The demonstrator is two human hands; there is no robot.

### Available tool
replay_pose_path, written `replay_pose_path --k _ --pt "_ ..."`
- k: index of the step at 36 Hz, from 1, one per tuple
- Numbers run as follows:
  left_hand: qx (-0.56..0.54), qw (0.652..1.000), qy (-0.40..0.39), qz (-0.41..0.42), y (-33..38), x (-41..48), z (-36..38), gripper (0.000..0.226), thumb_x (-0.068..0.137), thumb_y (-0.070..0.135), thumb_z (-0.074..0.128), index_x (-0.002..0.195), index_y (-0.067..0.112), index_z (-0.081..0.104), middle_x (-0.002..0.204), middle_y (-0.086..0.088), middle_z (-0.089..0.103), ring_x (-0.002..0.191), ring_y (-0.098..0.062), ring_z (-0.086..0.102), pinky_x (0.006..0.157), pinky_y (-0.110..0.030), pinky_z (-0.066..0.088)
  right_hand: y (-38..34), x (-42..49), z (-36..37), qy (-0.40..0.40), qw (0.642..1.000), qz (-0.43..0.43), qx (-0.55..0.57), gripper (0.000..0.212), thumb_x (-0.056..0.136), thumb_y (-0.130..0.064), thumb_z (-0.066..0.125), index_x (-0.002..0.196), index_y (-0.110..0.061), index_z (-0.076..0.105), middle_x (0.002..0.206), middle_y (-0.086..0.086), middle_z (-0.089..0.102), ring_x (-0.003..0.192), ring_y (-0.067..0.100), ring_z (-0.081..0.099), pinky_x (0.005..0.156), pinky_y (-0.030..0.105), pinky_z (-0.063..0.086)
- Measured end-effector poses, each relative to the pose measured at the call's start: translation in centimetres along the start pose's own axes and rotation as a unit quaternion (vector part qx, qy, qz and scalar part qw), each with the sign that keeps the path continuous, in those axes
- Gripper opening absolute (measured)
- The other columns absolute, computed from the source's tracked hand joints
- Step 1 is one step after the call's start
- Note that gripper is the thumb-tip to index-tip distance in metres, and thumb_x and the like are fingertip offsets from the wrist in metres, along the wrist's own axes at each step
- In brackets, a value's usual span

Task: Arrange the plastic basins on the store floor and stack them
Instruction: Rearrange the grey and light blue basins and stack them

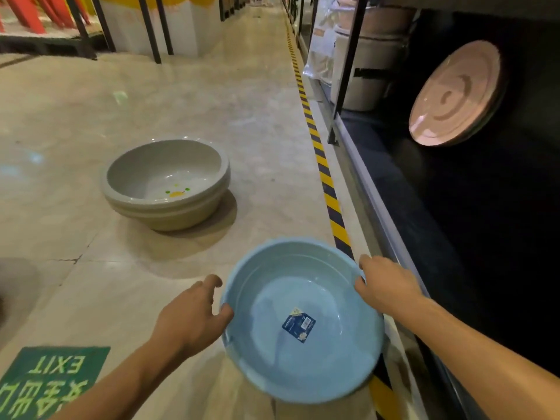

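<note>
I've got the blue basin (303, 322) up off the floor (212, 101), open side facing me, a dark label (299, 324) stuck inside near the middle. My left hand (191, 316) clamps its left rim, thumb hooked over the edge, the other fingers behind it. My right hand (385, 286) grips the far right rim, fingers curled over it. Ahead and to the left, the grey basins (165, 183) sit nested on the tiles, well apart from mine. A yellow-black tape line (321, 165) runs along the shelf base on my right, and a pink basin (454, 93) stands on edge in the dark shelf.
</note>
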State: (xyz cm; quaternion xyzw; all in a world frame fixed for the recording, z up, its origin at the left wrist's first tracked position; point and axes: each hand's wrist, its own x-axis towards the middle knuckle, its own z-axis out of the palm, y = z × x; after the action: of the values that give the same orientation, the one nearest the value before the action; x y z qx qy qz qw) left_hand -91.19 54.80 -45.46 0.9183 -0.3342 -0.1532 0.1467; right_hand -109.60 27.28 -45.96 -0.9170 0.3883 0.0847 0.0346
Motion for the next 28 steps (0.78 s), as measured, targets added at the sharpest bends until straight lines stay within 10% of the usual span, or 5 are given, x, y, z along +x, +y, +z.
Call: replay_pose_path --k 6,13,18,28 --pt "-0.033 0.998 -0.033 -0.049 -1.1 0.0 2.4 0.063 0.093 0.052 0.046 0.146 0.025 0.03 0.125 -0.003 0.064 0.101 -0.023 0.062 0.08 -0.036 0.05 1.4 0.2 3.0 -0.03 0.998 0.048 0.042 0.024 0.1 -0.032 0.046 0.122 -0.023 0.042 0.092 -0.002 0.06 0.077 0.017 0.065 0.071 0.038 0.06" --pt "-0.148 0.983 -0.057 -0.094 -1.2 0.2 4.2 0.058 0.101 0.037 0.046 0.149 0.008 0.031 0.091 0.001 0.064 0.086 -0.02 0.058 0.076 -0.031 0.044 2.1 0.4 5.3 -0.069 0.989 0.074 0.105 0.033 0.105 -0.035 0.041 0.134 -0.021 0.034 0.095 0.001 0.063 0.076 0.016 0.067 0.07 0.037 0.062" --pt "-0.186 0.974 -0.048 -0.122 -1.9 0.4 4.8 0.03 0.098 0.031 0.051 0.119 0.013 0.061 0.092 0.001 0.069 0.084 -0.018 0.067 0.078 -0.036 0.054 2.4 0.8 6.4 -0.054 0.978 0.096 0.176 0.025 0.106 -0.035 0.042 0.111 -0.015 0.056 0.087 0.0 0.065 0.075 0.015 0.068 0.073 0.039 0.064" --pt "-0.282 0.945 0.047 -0.156 -5.4 -1.0 -0.4 0.02 0.091 0.025 0.059 0.108 0.017 0.065 0.087 -0.003 0.07 0.078 -0.019 0.068 0.074 -0.042 0.058 -2.5 0.7 2.4 0.035 0.943 0.055 0.327 0.018 0.103 -0.032 0.049 0.116 -0.022 0.057 0.089 0.0 0.068 0.081 0.017 0.067 0.074 0.04 0.059"
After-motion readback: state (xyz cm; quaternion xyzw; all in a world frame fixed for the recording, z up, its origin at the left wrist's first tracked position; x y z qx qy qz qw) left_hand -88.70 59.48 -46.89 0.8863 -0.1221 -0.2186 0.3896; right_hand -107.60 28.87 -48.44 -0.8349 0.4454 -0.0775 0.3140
